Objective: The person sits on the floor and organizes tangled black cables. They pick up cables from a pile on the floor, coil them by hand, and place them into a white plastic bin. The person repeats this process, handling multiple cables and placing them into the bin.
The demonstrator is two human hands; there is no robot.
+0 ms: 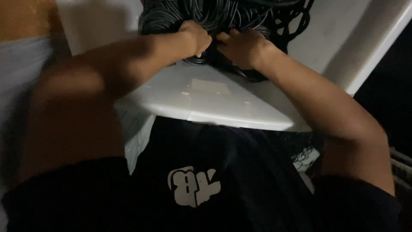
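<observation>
Nearest to me is my own black shirt (223, 172), soft dark cloth with a pale blocky print on the chest, filling the near part of the view. My bare forearms reach out from it toward the far side, the left one large and blurred at the left.

Beyond the shirt is the white table (206, 103), a smooth, hard, slightly glossy slab with a rounded near edge. A few faint marks and a flat pale patch show on its top. At the left, just under its edge, hangs something thin and crinkled like clear plastic sheet (137, 133); I cannot tell what it covers.

On the far part of the table lies the heap of black cords (223, 15), many thin, round, rubbery-looking strands coiled and looped over one another, some loops sticking out at the far right. It runs out of view at the top.

My left hand (195, 36) and my right hand (242, 45) sit side by side at the near edge of that heap, nearly touching. Both are curled into fists with the fingers closed down into the strands, each gripping a bunch of cords; the fingertips are buried, so I cannot see just how many strands each holds.

As far as I can judge, the work is early or midway: the heap looks wholly tangled, and no sorted or separated cord lies anywhere on the table.
</observation>
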